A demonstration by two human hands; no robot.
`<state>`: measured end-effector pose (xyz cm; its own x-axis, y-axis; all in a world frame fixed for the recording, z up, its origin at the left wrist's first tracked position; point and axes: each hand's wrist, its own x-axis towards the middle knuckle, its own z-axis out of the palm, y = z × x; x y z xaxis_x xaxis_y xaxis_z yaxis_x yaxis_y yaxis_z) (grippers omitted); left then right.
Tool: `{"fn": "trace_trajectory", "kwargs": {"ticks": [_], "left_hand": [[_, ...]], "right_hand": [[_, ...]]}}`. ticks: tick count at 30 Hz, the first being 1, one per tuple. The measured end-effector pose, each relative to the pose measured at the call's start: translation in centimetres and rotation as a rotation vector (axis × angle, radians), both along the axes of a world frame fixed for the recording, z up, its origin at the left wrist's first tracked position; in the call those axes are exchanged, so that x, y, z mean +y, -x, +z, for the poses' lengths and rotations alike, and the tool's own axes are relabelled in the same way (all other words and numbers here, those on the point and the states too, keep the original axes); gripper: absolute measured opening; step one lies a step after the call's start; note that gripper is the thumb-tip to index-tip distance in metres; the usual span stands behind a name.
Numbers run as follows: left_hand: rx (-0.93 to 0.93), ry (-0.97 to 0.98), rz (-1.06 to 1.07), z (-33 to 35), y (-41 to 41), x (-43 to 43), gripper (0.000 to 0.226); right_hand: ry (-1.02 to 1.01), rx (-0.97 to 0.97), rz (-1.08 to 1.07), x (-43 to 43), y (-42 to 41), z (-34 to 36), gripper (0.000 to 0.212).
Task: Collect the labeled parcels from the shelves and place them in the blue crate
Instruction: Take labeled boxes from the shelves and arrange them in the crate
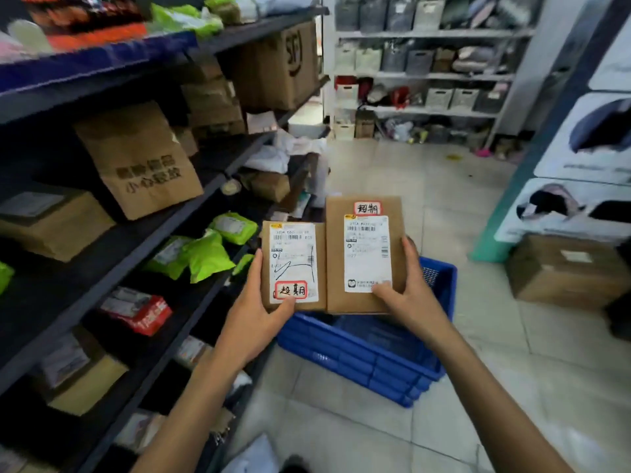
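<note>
Your left hand (259, 312) grips the smaller parcel (293, 264), with the thumb pressed on its front just below the red-bordered sticker (291, 290) that reads "超期". Your right hand (406, 291) grips the larger parcel (365, 254), thumb on the lower edge of its white shipping label (367, 254) and fingers wrapped along the right edge. This parcel's own "超期" sticker (367, 208) sits at 12 o'clock on its face.

Both are brown cardboard parcels, held upright side by side with their edges touching. The smaller one's label carries a barcode, small print too blurred to read, and a black pen scrawl.

They hang above the blue crate (368, 363), which stands on the tiled floor (478, 336) beside the shelves; its visible interior shows no parcels.

The dark shelves (136, 240) run along your 9 o'clock side. At 10 o'clock a kraft paper bag (143, 162) bears blurred print whose lower line looks like "小心轻放". At 11 o'clock a carton (283, 66) shows an "SF" logo. Green mailers (205, 254) lie on the shelf just left of the smaller parcel, with a red-and-white packet (140, 312) one shelf lower. At 3 o'clock a cardboard box (563, 271) sits on the floor.
</note>
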<state>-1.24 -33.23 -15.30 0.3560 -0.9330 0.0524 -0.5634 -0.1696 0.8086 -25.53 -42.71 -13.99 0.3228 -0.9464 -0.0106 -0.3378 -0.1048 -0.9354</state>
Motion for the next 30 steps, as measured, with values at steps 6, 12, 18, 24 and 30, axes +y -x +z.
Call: {"fn": "trace_trajectory", "kwargs": {"ticks": [6, 12, 18, 24, 30], "left_hand": [[0.188, -0.233, -0.059, -10.7, 3.4, -5.6, 0.094], [0.257, -0.445, -0.175, -20.5, 3.0, -15.7, 0.097], [0.233, -0.646, -0.232, -25.0, 3.6, -26.5, 0.097], [0.337, -0.825, -0.190, -29.2, 5.7, -35.3, 0.092], [0.340, -0.906, -0.207, -34.4, 8.1, -41.4, 0.053]], "right_hand": [[-0.163, 0.056, -0.092, -3.4, 3.2, -10.5, 0.089], [-0.383, 0.089, -0.225, -8.8, 4.3, -19.8, 0.090], [-0.588, 0.120, -0.382, -15.2, 4.8, -26.7, 0.095], [-0.711, 0.080, -0.497, -20.7, 6.8, -32.9, 0.095], [-0.791, -0.023, -0.510, -25.8, 8.8, -38.7, 0.089]]}}
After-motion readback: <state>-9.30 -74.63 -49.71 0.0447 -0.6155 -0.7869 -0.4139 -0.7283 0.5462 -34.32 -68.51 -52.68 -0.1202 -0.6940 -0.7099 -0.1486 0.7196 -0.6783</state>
